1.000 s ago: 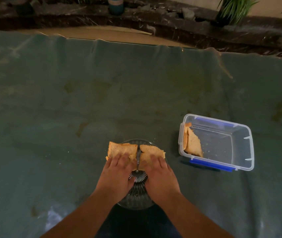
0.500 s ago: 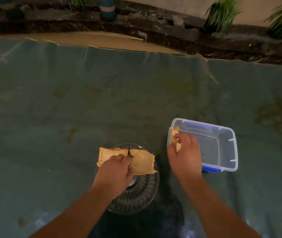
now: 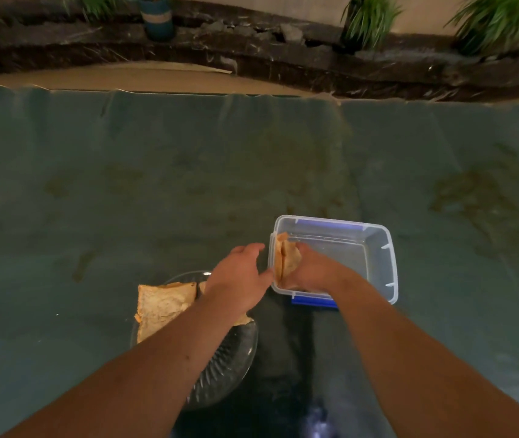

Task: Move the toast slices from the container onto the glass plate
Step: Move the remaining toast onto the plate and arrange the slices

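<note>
A clear plastic container (image 3: pixel 378 248) with blue clips sits right of centre on the green cloth. Toast slices (image 3: pixel 287 259) stand on edge against its left wall. My right hand (image 3: pixel 308 273) is inside the container, fingers closed around those slices. My left hand (image 3: pixel 239 276) hovers open just outside the container's left wall, fingers apart, holding nothing. The ribbed glass plate (image 3: pixel 232 365) lies near me under my left forearm. One toast slice (image 3: pixel 163 306) lies on its far-left part. A second slice (image 3: pixel 244 320) shows only as an edge behind my left wrist.
A wrinkled green cloth (image 3: pixel 157 184) covers the table. Beyond its far edge runs a dark stone ledge (image 3: pixel 283 64) with a blue pot (image 3: pixel 158 17) and green plants (image 3: pixel 368 20).
My left hand left the toast on the plate and moved right to the container's side. My right hand went deeper into the container and closed on the slices. The view shifted.
</note>
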Demonstrator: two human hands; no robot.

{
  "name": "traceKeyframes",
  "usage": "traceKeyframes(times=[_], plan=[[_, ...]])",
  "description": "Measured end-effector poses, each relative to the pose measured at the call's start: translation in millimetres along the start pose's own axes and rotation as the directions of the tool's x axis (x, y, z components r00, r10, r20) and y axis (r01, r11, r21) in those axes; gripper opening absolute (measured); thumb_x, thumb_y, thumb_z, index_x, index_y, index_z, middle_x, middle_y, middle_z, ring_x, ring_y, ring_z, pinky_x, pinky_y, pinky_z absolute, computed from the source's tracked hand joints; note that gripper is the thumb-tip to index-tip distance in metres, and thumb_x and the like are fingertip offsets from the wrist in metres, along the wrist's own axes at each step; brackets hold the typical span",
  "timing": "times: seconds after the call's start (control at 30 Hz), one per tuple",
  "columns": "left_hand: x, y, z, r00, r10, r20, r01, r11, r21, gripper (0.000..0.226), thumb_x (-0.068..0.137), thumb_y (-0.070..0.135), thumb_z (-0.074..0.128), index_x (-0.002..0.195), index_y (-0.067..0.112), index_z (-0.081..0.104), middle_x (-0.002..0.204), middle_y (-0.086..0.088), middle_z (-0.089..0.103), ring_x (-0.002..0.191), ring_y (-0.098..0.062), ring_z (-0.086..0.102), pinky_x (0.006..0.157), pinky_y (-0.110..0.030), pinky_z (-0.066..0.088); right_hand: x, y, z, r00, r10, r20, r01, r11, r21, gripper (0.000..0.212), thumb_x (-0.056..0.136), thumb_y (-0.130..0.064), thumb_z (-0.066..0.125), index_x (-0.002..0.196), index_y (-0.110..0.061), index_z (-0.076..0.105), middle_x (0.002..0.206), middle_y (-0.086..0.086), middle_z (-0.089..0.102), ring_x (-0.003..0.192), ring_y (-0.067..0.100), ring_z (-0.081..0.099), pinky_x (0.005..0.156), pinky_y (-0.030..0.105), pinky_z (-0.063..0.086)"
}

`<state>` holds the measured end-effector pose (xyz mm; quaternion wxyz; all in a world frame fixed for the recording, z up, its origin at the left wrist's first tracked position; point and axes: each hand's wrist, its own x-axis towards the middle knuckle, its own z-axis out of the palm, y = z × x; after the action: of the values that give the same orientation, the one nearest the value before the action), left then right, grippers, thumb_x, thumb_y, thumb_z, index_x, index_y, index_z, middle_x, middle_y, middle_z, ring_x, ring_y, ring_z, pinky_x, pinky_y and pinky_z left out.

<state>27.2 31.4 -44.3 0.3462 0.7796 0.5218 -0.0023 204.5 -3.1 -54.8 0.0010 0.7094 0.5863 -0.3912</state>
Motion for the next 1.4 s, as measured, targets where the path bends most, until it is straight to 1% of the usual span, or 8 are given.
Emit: traceKeyframes(times=[0.23, 0.37, 0.6, 0.73, 0.93, 1.03, 1.23, 1.4], plan=[[10, 36, 27, 0.995, 0.102, 0.009, -0.1, 0.948, 0.302, 0.046, 0.101, 0.036, 0.046, 0.145, 0.025, 0.045, 0.102, -0.002, 0.048, 0.091, -0.022, 0.056, 0.076, -0.04, 0.054, 5, 8, 6, 0.998, -0.028, -0.048, 0.026, 0.999, -0.04, 0.039, 0.093, -0.039, 0.069, 0.127, -0.021, 0.061, 0.128, 0.009, 0.063, 0.111, 0.027, 0.063, 0.1, 0.051, 0.05], [9, 46, 28, 0.991, 0.129, 0.014, -0.123, 0.896, 0.426, 0.035, 0.101, 0.035, 0.051, 0.133, 0.021, 0.054, 0.107, -0.003, 0.051, 0.095, -0.02, 0.052, 0.08, -0.039, 0.05, 3, 19, 9, 0.992, -0.081, -0.098, 0.085, 0.996, 0.04, 0.031, 0.091, -0.038, 0.071, 0.119, -0.026, 0.063, 0.12, 0.004, 0.065, 0.1, 0.021, 0.065, 0.094, 0.047, 0.055], [37, 67, 14, 0.943, 0.308, 0.125, -0.294, 0.602, 0.743, 0.049, 0.09, 0.047, 0.063, 0.13, 0.019, 0.058, 0.121, -0.005, 0.051, 0.109, -0.024, 0.045, 0.092, -0.041, 0.042, -3, 40, 10, 0.986, -0.043, -0.163, 0.064, 0.99, 0.125, 0.036, 0.088, -0.048, 0.074, 0.119, -0.037, 0.059, 0.114, -0.004, 0.066, 0.093, 0.016, 0.064, 0.094, 0.044, 0.056], [50, 78, 25, 0.947, 0.243, 0.212, -0.305, 0.465, 0.831, 0.068, 0.087, 0.06, 0.067, 0.139, 0.019, 0.053, 0.124, -0.007, 0.049, 0.113, -0.025, 0.042, 0.093, -0.041, 0.039, -8, 59, 15, 0.966, 0.133, -0.223, -0.092, 0.979, 0.184, 0.061, 0.089, -0.045, 0.074, 0.14, -0.031, 0.044, 0.126, 0.002, 0.065, 0.107, 0.024, 0.063, 0.099, 0.047, 0.05], [63, 83, 39, 0.95, 0.175, 0.26, -0.306, 0.342, 0.888, 0.081, 0.082, 0.072, 0.06, 0.144, 0.021, 0.049, 0.12, -0.007, 0.049, 0.109, -0.027, 0.041, 0.09, -0.041, 0.037, -10, 59, 21, 0.968, 0.081, -0.237, -0.065, 0.995, 0.072, 0.03, 0.099, -0.04, 0.061, 0.126, -0.028, 0.055, 0.117, 0.005, 0.07, 0.092, 0.022, 0.063, 0.094, 0.048, 0.054], [63, 86, 42, 0.949, 0.172, 0.265, -0.305, 0.274, 0.912, 0.076, 0.081, 0.066, 0.058, 0.141, 0.019, 0.051, 0.12, -0.008, 0.048, 0.109, -0.028, 0.04, 0.088, -0.042, 0.035, -7, 49, 21, 0.975, 0.011, -0.222, -0.012, 1.0, -0.002, 0.031, 0.097, -0.046, 0.058, 0.124, -0.029, 0.057, 0.113, 0.003, 0.071, 0.084, 0.02, 0.06, 0.09, 0.049, 0.056], [66, 86, 50, 0.951, 0.169, 0.26, -0.294, 0.215, 0.931, 0.066, 0.086, 0.054, 0.057, 0.142, 0.02, 0.047, 0.126, -0.011, 0.046, 0.114, -0.03, 0.04, 0.091, -0.043, 0.036, -3, 43, 23, 0.978, 0.024, -0.207, -0.045, 0.994, -0.096, 0.055, 0.09, -0.058, 0.061, 0.133, -0.026, 0.055, 0.119, 0.005, 0.07, 0.099, 0.027, 0.066, 0.093, 0.05, 0.052], [68, 88, 54, 0.945, 0.172, 0.278, -0.306, 0.165, 0.938, 0.057, 0.089, 0.049, 0.054, 0.139, 0.022, 0.048, 0.129, -0.009, 0.046, 0.116, -0.029, 0.042, 0.092, -0.042, 0.037, -2, 41, 22, 0.976, 0.082, -0.2, -0.098, 0.992, -0.074, 0.058, 0.089, -0.049, 0.069, 0.136, -0.019, 0.052, 0.121, 0.009, 0.067, 0.105, 0.029, 0.064, 0.097, 0.048, 0.051]])
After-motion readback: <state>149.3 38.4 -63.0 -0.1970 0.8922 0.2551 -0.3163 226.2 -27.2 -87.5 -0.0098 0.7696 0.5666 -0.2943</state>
